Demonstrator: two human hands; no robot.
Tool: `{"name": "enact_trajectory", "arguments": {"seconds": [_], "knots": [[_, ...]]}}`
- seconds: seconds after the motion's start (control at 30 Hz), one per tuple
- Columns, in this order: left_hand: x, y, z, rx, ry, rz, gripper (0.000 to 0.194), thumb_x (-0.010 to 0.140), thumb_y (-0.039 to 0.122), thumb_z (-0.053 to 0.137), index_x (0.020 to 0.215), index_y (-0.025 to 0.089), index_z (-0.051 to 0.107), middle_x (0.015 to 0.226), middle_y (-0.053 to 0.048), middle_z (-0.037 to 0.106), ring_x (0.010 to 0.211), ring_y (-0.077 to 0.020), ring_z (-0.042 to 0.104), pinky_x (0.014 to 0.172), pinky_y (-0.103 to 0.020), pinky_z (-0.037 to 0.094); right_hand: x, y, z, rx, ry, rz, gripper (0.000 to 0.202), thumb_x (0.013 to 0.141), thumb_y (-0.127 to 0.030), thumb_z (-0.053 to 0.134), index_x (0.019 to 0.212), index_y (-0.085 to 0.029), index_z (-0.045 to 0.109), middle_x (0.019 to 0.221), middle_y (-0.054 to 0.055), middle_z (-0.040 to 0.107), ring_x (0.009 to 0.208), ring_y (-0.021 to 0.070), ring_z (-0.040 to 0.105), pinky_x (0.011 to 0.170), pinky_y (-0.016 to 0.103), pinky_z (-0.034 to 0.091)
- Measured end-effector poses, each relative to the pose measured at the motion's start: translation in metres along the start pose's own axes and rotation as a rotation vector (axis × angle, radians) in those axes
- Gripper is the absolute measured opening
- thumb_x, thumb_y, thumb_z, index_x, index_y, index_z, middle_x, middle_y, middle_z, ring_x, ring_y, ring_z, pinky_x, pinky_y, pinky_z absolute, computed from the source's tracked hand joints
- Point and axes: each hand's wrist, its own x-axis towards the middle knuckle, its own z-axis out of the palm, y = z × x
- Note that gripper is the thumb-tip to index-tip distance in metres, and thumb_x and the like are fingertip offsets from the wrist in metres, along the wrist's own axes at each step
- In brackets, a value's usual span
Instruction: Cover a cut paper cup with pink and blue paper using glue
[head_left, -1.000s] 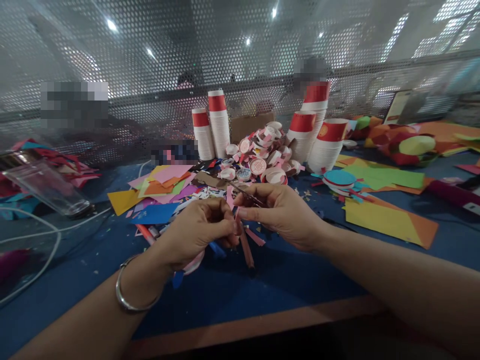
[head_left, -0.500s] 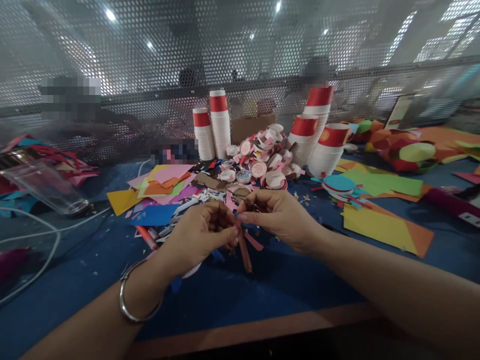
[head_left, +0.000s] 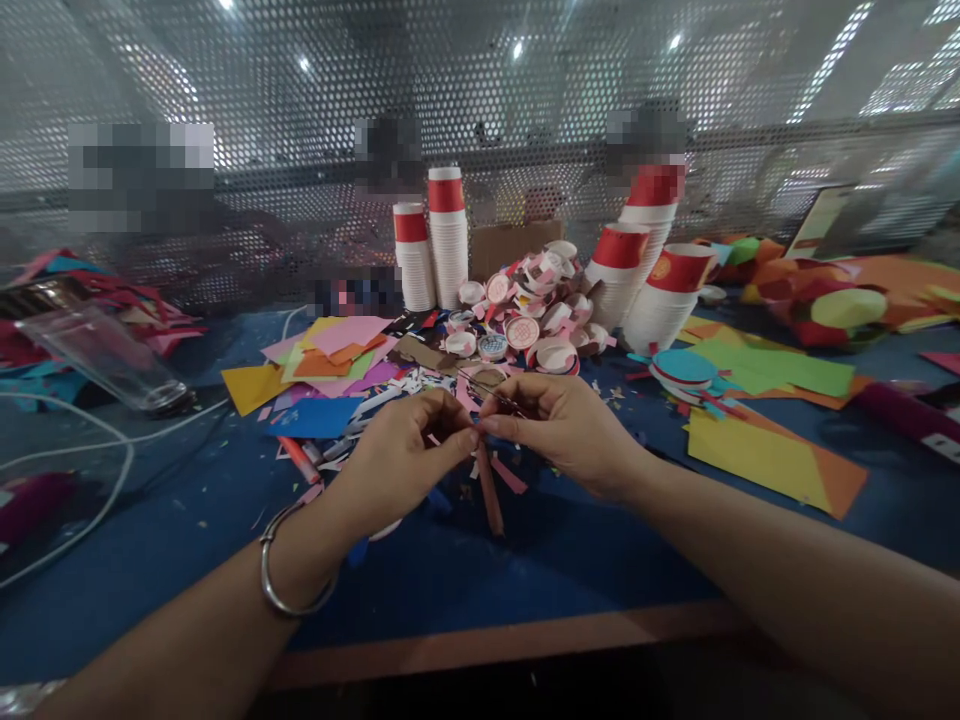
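My left hand (head_left: pixel 409 455) is closed in a pinch, thumb against fingers, and its tips meet those of my right hand (head_left: pixel 570 430). What lies between the left fingertips is too small to make out. From the curled fingers of my right hand sticks a thin, dark, rod-like thing (head_left: pixel 480 384), slanting up to the left. Just below the fingertips a reddish-brown stick (head_left: pixel 490 495) lies on the blue table. Pink paper scraps (head_left: pixel 510 474) are scattered beside it. A heap of small round paper pieces with pink strips (head_left: pixel 523 332) stands beyond my hands.
Stacked paper cups (head_left: pixel 448 240) rise behind the heap, with further cup stacks (head_left: pixel 666 305) at its right. Coloured paper sheets (head_left: pixel 772 455) lie on both sides. A clear plastic cup (head_left: pixel 105 365) lies tipped at left near a white cable (head_left: pixel 124 470). A perforated metal screen (head_left: pixel 315 120) closes the back.
The view has shifted slightly. My fingertips have drawn closer together, and the pink bit that showed between them is now mostly hidden.
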Motion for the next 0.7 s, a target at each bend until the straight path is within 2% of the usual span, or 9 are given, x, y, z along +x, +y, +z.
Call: {"name": "enact_trajectory", "arguments": {"seconds": [0.2, 0.43, 0.7], "knots": [[0.0015, 0.0012, -0.0003, -0.139, -0.010, 0.004, 0.019, 0.082, 0.032, 0.073, 0.090, 0.017, 0.067, 0.077, -0.001, 0.070, 0.064, -0.0137, 0.065, 0.063, -0.028, 0.054, 0.0009, 0.0011, -0.0015, -0.029, 0.012, -0.002, 0.024, 0.076, -0.038, 0.084, 0.082, -0.018, 0.071, 0.080, 0.000, 0.066, 0.077, 0.0160, 0.059, 0.075, 0.032, 0.046], [0.0009, 0.0005, -0.0023, 0.003, -0.010, 0.039, 0.011, 0.081, 0.027, 0.070, 0.083, 0.016, 0.069, 0.072, 0.000, 0.070, 0.063, -0.0138, 0.062, 0.060, -0.026, 0.048, -0.0001, 0.0038, -0.0016, -0.099, 0.001, -0.002, 0.026, 0.078, -0.042, 0.081, 0.079, -0.019, 0.069, 0.080, 0.002, 0.067, 0.077, 0.0175, 0.061, 0.072, 0.033, 0.048], [0.0020, 0.0001, -0.0041, 0.025, 0.044, 0.068, 0.007, 0.079, 0.024, 0.065, 0.082, 0.018, 0.067, 0.066, 0.002, 0.063, 0.058, -0.0134, 0.055, 0.056, -0.027, 0.042, -0.0013, 0.0026, -0.0005, -0.158, -0.034, 0.019, 0.020, 0.081, -0.039, 0.077, 0.080, -0.020, 0.070, 0.075, 0.001, 0.067, 0.073, 0.0184, 0.062, 0.066, 0.032, 0.049]]}}
